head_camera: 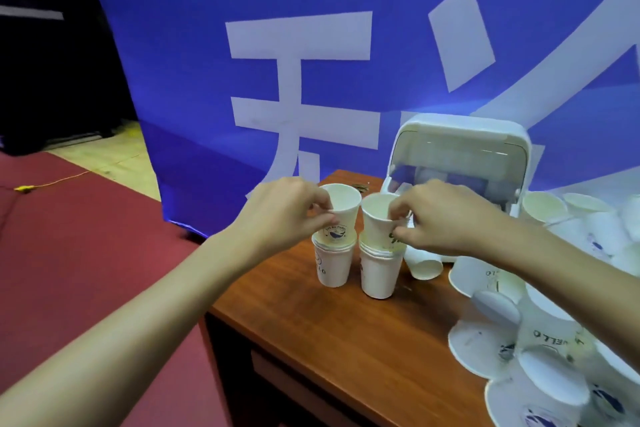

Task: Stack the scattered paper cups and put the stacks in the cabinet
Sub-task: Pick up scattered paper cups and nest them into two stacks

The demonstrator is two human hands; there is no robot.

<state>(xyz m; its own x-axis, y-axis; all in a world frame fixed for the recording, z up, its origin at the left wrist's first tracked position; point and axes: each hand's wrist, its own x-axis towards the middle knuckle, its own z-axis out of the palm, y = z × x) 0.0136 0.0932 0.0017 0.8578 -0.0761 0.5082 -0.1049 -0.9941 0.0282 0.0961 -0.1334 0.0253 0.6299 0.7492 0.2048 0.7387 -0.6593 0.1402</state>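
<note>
while both hands (349, 218) pinch cups, two stacks (356, 260) stand side by side.

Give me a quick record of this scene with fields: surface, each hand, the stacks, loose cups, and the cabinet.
surface: wooden table
left hand: gripping top cup of left stack
right hand: pinching rim of top cup of right stack
stacks: two, upright, side by side
loose cups: many, mostly upside down, at the right
cabinet: white, lid open, behind the stacks
backdrop: blue banner
</note>
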